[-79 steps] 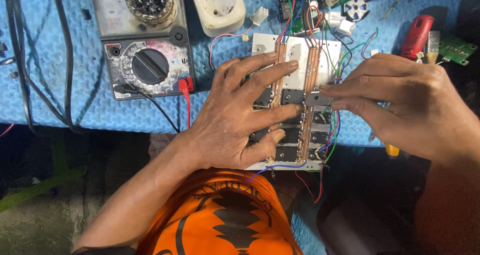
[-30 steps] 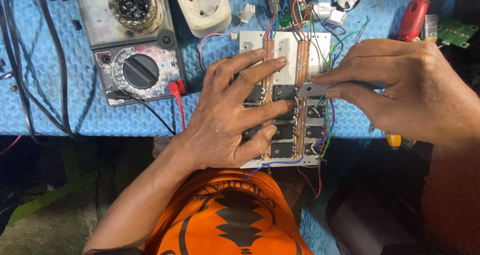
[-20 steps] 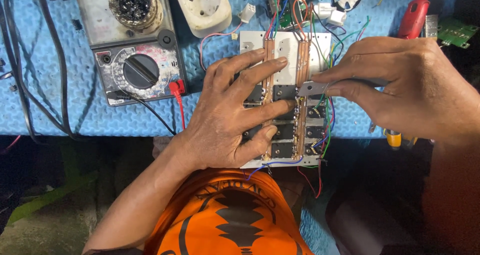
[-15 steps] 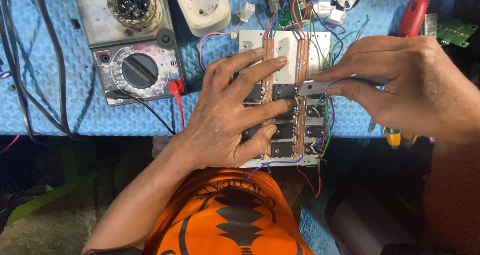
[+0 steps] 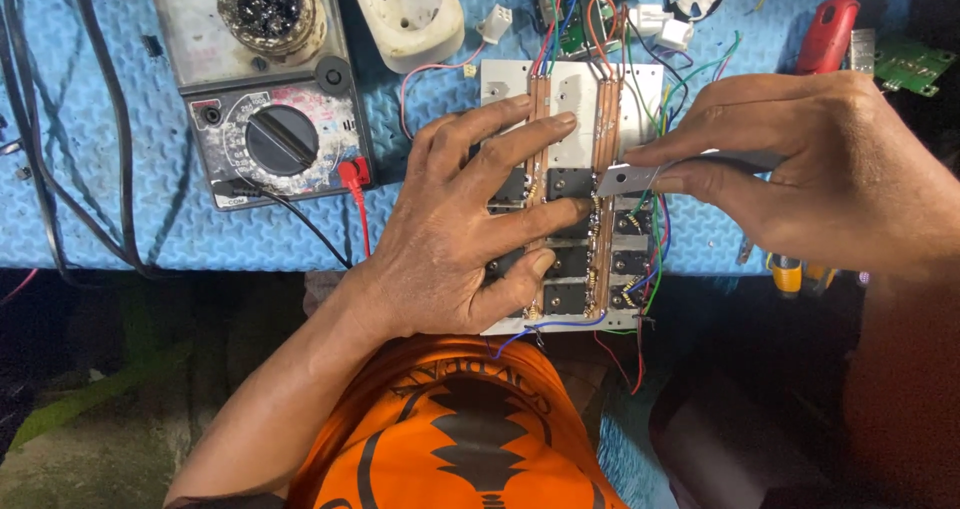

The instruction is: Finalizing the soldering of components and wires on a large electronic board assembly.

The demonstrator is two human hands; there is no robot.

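Left hand [image 5: 455,239] lies flat, fingers spread wide, pressing on the white circuit board [image 5: 570,99] at centre frame; it grips nothing. The board sits at the near edge of the blue-matted tabletop [image 5: 120,219], its lower end overhanging the edge. Two copper strips [image 5: 606,119] run lengthwise down the board, with dark rectangular components [image 5: 570,182] in rows between and beside them; the left fingertips rest on these rows.

Right hand [image 5: 820,174], right of centre, is closed in a pinch around a small flat metal piece [image 5: 628,179], thumb and forefinger clamping it. The piece's free end touches the right copper strip, just beside the left middle fingertip.

Coloured wires [image 5: 650,239] run along the board's right edge and out of its top and bottom ends.

Upper left: analogue multimeter [image 5: 275,134] with rotary dial, red lead plugged in. Top centre: white socket [image 5: 405,9]. Upper right: red-handled tool [image 5: 828,34]. Bottom centre: orange shirt [image 5: 460,429].
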